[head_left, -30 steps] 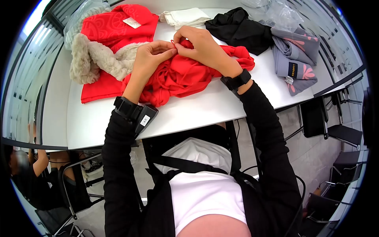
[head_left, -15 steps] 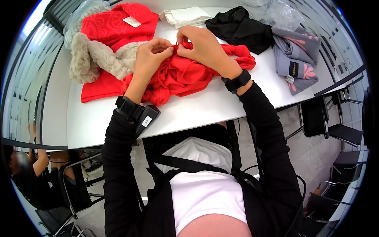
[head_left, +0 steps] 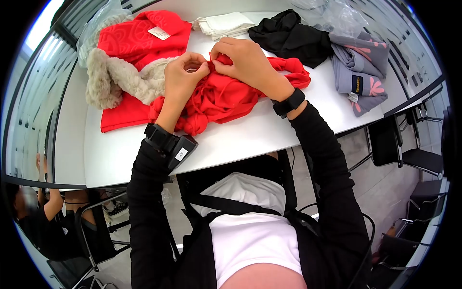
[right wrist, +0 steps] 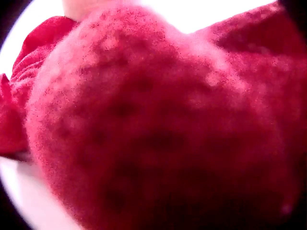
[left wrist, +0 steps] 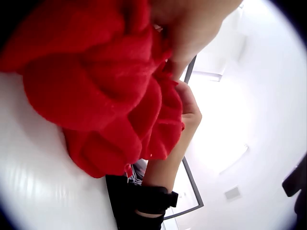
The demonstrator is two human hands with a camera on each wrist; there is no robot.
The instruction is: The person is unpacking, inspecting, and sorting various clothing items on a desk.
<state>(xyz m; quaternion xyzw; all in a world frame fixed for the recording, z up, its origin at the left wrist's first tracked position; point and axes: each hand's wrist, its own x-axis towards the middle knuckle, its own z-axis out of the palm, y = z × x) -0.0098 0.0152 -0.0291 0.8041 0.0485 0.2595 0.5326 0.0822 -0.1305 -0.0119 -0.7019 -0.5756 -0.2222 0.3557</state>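
Note:
A bunched, knotted red cloth (head_left: 224,98) lies on the white table under both hands. The left hand (head_left: 182,79) pinches a bit of it between thumb and forefinger. Close beside it, the right hand (head_left: 245,62) pinches the same cloth, its fingers curled over a raised fold. In the left wrist view the red folds (left wrist: 91,86) fill the left part, with the right hand (left wrist: 191,108) behind them. Blurred red fabric (right wrist: 158,124) covers most of the right wrist view, hiding the right fingertips.
Left on the table (head_left: 226,147) are a red garment with a tag (head_left: 144,36) and beige fluffy fabric (head_left: 103,79). Farther back are white cloth (head_left: 224,24), black cloth (head_left: 291,38) and clear plastic (head_left: 341,17). Grey patterned cloth (head_left: 358,72) lies right. Another person (head_left: 41,221) is at lower left.
Both hands stay at the red cloth with slight shifts of the fingers. The head view has tilted a little, so the table and the things on it sit slightly lower.

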